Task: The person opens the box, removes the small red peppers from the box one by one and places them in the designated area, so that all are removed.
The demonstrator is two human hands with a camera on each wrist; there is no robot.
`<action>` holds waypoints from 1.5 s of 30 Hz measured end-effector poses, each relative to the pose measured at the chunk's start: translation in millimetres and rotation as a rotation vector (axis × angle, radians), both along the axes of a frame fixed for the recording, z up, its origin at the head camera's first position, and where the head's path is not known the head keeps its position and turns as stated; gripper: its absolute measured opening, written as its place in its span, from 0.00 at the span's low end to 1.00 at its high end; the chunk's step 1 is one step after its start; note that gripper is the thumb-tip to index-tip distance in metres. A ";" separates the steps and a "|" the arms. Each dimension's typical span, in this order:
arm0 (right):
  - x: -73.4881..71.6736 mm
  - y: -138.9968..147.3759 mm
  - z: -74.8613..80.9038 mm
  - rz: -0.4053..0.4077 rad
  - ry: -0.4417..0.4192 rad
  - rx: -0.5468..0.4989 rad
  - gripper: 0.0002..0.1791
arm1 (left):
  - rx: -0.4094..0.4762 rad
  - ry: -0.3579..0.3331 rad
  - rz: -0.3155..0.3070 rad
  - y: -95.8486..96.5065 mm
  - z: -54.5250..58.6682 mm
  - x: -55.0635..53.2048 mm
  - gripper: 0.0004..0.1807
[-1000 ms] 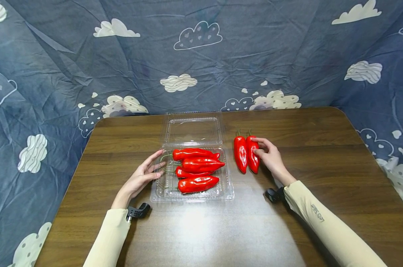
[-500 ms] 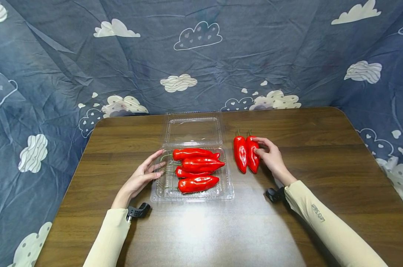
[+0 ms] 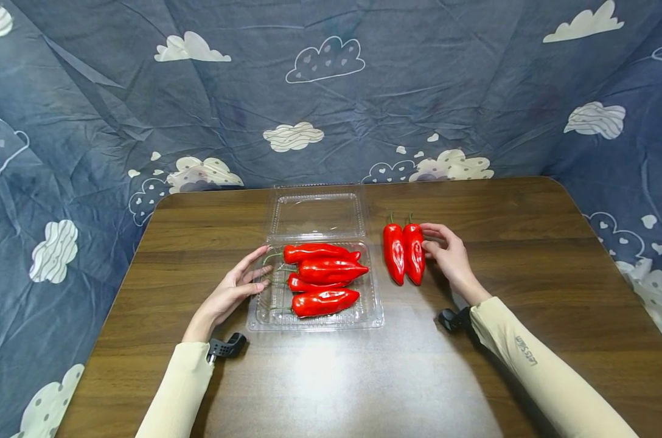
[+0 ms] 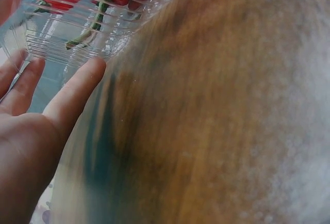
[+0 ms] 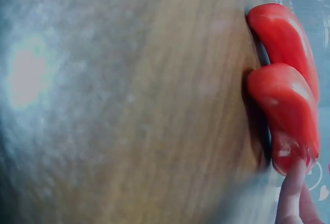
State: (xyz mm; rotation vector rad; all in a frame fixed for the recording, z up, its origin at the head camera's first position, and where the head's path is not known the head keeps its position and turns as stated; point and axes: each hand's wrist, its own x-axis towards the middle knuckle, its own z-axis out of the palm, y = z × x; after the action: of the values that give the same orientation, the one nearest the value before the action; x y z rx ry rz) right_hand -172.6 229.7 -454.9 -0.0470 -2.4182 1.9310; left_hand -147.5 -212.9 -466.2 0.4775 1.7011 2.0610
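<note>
We've got left hand (image 3: 229, 294) loose, touching left side of clear container (image 3: 372, 315); right hand (image 3: 450, 254) loose too, touching rightmost red pepper (image 3: 415, 258) on bench (image 3: 533, 255).

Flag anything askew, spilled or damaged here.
No spill or damage visible. Slightly askew: in the clear container, the second red pepper from the far side sits higher than its neighbours and partly covers the third pepper, so the row looks uneven.
</note>
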 end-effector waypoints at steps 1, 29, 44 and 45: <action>0.1 0.1 0.6 -0.003 0.003 -0.005 0.22 | 0.000 0.001 0.000 -0.1 0.0 -0.1 0.40; 7.0 -18.7 13.4 0.076 0.078 -0.091 0.21 | 0.014 0.001 -0.001 0.6 -3.9 -0.5 0.40; 13.9 -48.0 22.6 0.258 0.080 -0.213 0.19 | 0.005 0.003 0.000 -0.6 -1.0 0.1 0.41; 14.7 -50.5 23.4 0.268 0.078 -0.218 0.18 | 0.005 0.003 -0.001 -0.5 -0.9 0.1 0.41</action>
State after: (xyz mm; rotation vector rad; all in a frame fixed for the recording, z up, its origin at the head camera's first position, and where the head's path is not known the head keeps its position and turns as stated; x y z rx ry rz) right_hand -157.9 179.2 -431.5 0.3551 -2.2518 2.2519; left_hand -147.4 -213.4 -467.0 0.4840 1.6970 2.0655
